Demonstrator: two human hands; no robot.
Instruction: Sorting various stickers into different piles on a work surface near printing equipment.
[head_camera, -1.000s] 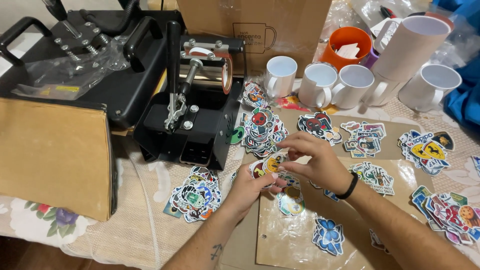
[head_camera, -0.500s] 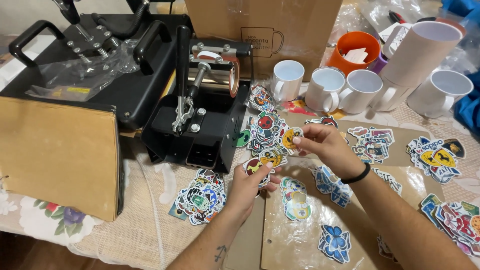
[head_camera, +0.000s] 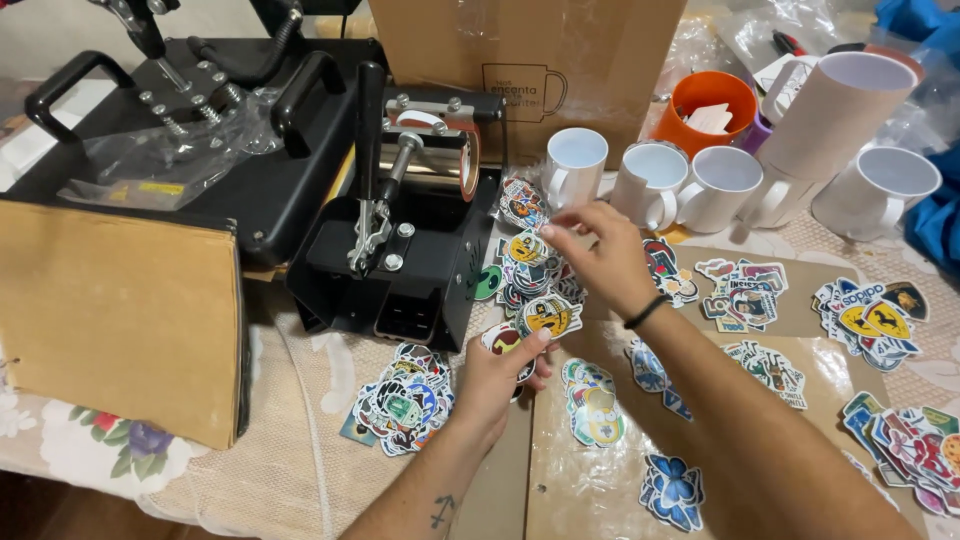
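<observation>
On the far left a flat brown cardboard box (head_camera: 120, 310) leans at the table edge, and behind it sits a big black heat press (head_camera: 200, 150) with a clear plastic bag on top. Next to it stands a smaller black mug press (head_camera: 400, 250) with a long handle. In front of the mug press a pile of colourful stickers (head_camera: 400, 400) lies on the lace tablecloth (head_camera: 290, 470). The left hand (head_camera: 500, 375) is just to the right of that pile, and it pinches a small bunch of stickers (head_camera: 535, 320) between thumb and fingers, with a round yellow one on top. Above it the right hand (head_camera: 600, 260), with a black band on the wrist, reaches over another sticker heap (head_camera: 525, 260) beside the mug press; its fingers are bent and the tips touch the stickers there, but I cannot tell if it grips one. Behind the hands stands a tall cardboard box (head_camera: 530, 60) with a mug drawn on it. A row of white mugs (head_camera: 690, 180) stands to the right, with an orange cup (head_camera: 710, 100) behind them. More sticker piles (head_camera: 870, 315) lie spread over brown paper sheets (head_camera: 800, 400) on the right, and a blue butterfly sticker (head_camera: 672, 490) lies near the bottom.
</observation>
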